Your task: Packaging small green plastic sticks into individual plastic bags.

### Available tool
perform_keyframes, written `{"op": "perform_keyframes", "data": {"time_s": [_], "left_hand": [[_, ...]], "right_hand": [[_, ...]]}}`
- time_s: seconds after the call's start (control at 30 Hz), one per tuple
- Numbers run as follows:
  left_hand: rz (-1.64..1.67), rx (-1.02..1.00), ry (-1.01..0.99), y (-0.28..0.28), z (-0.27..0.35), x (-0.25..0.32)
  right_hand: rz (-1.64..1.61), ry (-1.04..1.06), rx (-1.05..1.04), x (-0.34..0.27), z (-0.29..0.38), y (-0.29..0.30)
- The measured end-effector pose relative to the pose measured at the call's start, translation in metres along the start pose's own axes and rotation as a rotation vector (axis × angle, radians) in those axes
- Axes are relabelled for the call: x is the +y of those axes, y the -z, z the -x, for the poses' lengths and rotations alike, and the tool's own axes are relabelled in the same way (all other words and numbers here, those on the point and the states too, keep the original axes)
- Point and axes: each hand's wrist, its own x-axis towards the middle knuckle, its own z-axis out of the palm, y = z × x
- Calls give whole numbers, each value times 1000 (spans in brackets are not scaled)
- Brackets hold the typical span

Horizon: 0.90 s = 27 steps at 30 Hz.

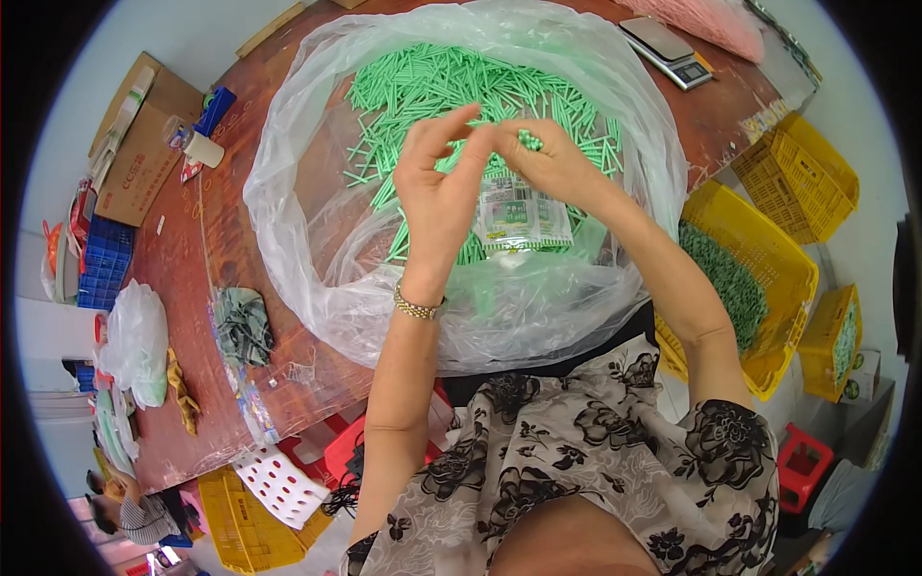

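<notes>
A large clear plastic bag point(288, 180) lies spread open before me, its rim rolled outward. Many thin green sticks point(425, 72) are heaped in it, mostly on the far side. My right hand point(547, 155) grips a small bundle of green sticks point(530, 140), their ends poking out of the fist. My left hand point(439, 169), with a metal-band watch point(419, 308) at the wrist, is raised over the bag. Its thumb meets the right fingertips; whether it pinches anything is hidden. Printed clear packets point(522, 216) rest on the sticks below my hands.
A digital scale point(670, 54) sits at the far right of the wooden table point(180, 288). A cardboard box point(144, 144), tape dispenser point(215, 111) and folded cloth point(243, 326) are on the left. Yellow crates point(781, 302) stand at right. Another person point(140, 515) is at lower left.
</notes>
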Motion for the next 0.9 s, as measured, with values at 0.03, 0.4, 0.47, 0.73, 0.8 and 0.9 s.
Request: {"op": "perform_keyframes", "data": {"time_s": [0.03, 0.4, 0.47, 0.73, 0.8, 0.9], "left_hand": [[-38, -65, -178, -1, 0, 4], [-351, 163, -367, 10, 3, 7], [-400, 310, -263, 27, -8, 7], [-617, -446, -233, 21, 73, -16], [-715, -391, -265, 16, 82, -11], [-670, -349, -247, 17, 85, -15]], "right_hand": [[-5, 1, 10, 0, 3, 0], [196, 65, -56, 13, 31, 20], [287, -117, 63, 28, 45, 37], [746, -299, 52, 16, 69, 24], [764, -234, 105, 13, 67, 20], [755, -222, 244, 6, 58, 13]]}}
